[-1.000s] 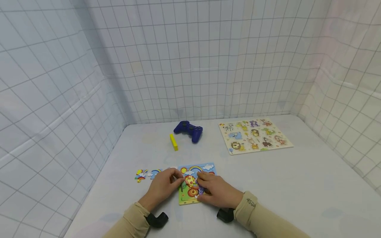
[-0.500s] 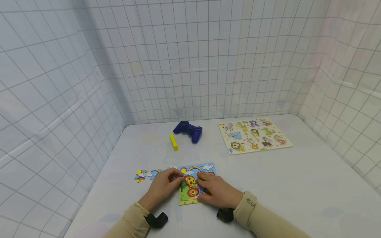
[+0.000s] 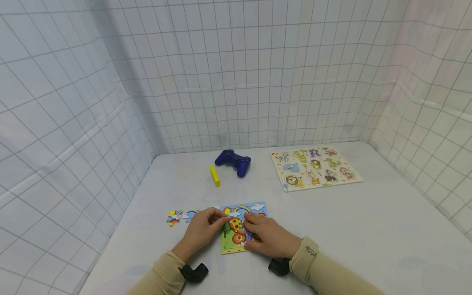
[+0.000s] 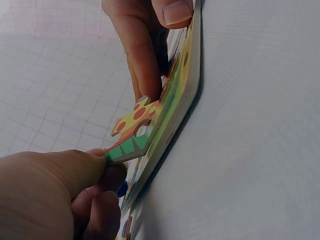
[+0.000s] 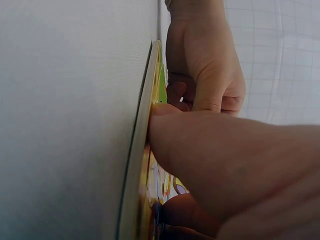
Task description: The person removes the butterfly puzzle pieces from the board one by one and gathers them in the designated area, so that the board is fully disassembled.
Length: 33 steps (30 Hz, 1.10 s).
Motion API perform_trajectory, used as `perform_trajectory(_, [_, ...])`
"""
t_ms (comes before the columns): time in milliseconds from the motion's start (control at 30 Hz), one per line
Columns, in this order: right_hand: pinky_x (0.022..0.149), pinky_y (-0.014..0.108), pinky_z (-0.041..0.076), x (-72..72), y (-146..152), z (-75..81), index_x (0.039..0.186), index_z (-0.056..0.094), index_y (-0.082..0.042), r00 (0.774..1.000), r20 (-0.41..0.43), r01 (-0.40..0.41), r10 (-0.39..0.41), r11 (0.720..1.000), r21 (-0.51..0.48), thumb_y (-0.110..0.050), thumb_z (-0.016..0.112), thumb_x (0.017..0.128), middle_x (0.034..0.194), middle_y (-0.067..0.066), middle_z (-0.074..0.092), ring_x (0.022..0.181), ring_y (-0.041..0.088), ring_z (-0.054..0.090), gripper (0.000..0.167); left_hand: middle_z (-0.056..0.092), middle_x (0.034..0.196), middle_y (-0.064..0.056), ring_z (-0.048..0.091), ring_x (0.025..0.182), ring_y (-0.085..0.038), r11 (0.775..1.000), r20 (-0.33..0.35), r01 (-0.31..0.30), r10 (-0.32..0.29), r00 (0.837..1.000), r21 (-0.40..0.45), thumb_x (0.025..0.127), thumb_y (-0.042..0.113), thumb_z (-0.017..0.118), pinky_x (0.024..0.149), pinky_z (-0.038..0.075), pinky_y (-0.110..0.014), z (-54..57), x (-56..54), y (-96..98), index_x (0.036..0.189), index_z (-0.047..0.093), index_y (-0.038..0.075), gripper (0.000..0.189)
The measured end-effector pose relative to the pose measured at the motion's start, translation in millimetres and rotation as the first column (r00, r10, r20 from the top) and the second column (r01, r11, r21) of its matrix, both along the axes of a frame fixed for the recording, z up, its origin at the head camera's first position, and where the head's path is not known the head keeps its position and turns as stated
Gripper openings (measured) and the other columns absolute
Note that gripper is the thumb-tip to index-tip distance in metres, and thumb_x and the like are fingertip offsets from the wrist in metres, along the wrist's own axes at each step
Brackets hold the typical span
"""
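A jigsaw board (image 3: 232, 250) with a colourful picture of a rainbow, clouds and a snail lies flat before me. My left hand (image 3: 200, 229) is at its left side, pinching a puzzle piece (image 4: 135, 120) between thumb and fingers. Yellow with red dots and a green zigzag edge, the piece tilts over the board, its far end right at the surface. My right hand (image 3: 273, 237) rests on the right part of the board with extended fingers, its thumb (image 5: 170, 122) by the near edge. The picture under that hand is hidden.
Loose puzzle pieces, one with a sun (image 3: 174, 216) and one with a rainbow (image 3: 192, 215), lie left of the board. Farther back are a yellow block (image 3: 215, 176), a dark blue game controller (image 3: 234, 161) and an animal puzzle board (image 3: 317, 169). Gridded cloth walls (image 3: 236, 82) surround the table.
The dotted piece has turned slightly in my left fingers and appears lower against the board's picture. My right hand stays where it was.
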State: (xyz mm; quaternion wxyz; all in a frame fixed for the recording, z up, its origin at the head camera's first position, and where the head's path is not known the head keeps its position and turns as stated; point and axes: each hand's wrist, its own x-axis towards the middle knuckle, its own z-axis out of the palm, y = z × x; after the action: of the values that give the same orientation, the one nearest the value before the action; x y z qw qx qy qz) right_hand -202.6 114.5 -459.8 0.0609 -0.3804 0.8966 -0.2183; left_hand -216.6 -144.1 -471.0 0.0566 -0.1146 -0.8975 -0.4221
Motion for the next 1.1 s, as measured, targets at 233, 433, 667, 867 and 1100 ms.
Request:
perform_trajectory(233, [0.120,0.050,0.033,-0.2,-0.1,0.2,0.153,0.046,-0.005,1.000,0.002,0.002,-0.002,1.000,0.007,-0.044,0.064,0.101,0.165,0.013,0.035,0.154,0.030,0.031,0.067,0.069,0.086,0.012,0.061,0.077,-0.007,1.000,0.004,-0.001,0.001,1.000,0.026,0.093,0.019,0.078,0.068,0.049,-0.022,0.1,-0.2,-0.5,0.096,0.073,0.021,0.006])
perform_trajectory(433, [0.120,0.049,0.033,-1.1,-0.3,-0.3,0.152,0.050,-0.007,1.000,0.028,0.015,-0.014,1.000,-0.015,-0.043,0.065,0.101,0.164,0.013,0.037,0.153,0.030,0.033,0.065,0.069,0.085,0.013,0.060,0.075,-0.006,1.000,0.005,0.006,-0.006,1.000,0.015,0.093,0.020,0.078,0.067,0.049,-0.022,0.3,-0.2,-0.6,0.096,0.073,0.021,0.006])
perform_trajectory(667, [0.118,0.047,0.037,-0.7,-0.2,0.1,0.143,0.060,-0.009,0.998,0.055,0.042,-0.037,0.996,-0.083,-0.039,0.067,0.100,0.161,0.014,0.042,0.150,0.030,0.039,0.053,0.068,0.085,0.013,0.061,0.075,-0.006,1.000,0.011,0.003,-0.003,1.000,-0.001,0.093,0.021,0.078,0.068,0.049,-0.022,0.6,0.6,-0.1,0.095,0.073,0.022,0.005])
perform_trajectory(867, [0.116,0.048,0.040,1.0,1.7,2.5,0.126,0.074,-0.017,0.998,-0.055,-0.017,0.012,0.996,-0.093,-0.040,0.067,0.100,0.149,0.012,0.057,0.142,0.032,0.050,0.035,0.068,0.085,0.013,0.060,0.075,-0.006,1.000,0.013,-0.006,0.006,1.000,-0.016,0.093,0.021,0.078,0.066,0.048,-0.022,1.1,1.4,0.9,0.095,0.073,0.022,0.006])
perform_trajectory(1100, [0.113,0.059,0.040,5.6,1.6,4.4,0.140,0.064,-0.032,0.993,-0.056,-0.102,0.103,0.994,0.034,-0.057,0.062,0.098,0.156,0.018,0.046,0.149,0.044,0.036,0.049,0.067,0.084,0.013,0.060,0.075,-0.007,1.000,0.027,-0.013,0.013,1.000,-0.021,0.094,0.023,0.078,0.066,0.048,-0.023,2.4,1.6,0.8,0.094,0.072,0.023,0.006])
